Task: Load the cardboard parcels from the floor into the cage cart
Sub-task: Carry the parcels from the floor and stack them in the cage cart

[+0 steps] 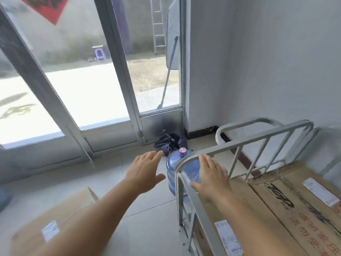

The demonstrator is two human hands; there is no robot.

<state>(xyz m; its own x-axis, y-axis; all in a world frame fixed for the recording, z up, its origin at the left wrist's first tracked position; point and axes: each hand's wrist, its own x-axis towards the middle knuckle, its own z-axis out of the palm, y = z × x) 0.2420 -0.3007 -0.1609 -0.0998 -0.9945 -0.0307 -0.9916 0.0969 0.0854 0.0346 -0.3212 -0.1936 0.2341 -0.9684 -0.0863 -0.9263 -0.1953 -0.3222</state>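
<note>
The grey metal cage cart [243, 143] stands at the right with its railed sides up. Inside it lie two flat cardboard parcels: a printed one [299, 206] on the right and one with a white label [228, 237] at the cart's near left. A further cardboard parcel [53, 220] with a small label rests on the floor at the lower left. My left hand [144, 172] hovers open above the floor between that parcel and the cart. My right hand [212, 176] is open, fingers spread, over the cart's left rail and holds nothing.
A blue water jug [177, 169] with a pink cap stands on the floor just beyond the cart's corner. A dark bag [169, 143] lies behind it by the glass door [103, 80]. White wall runs along the right. Pale floor tiles spread between parcel and cart.
</note>
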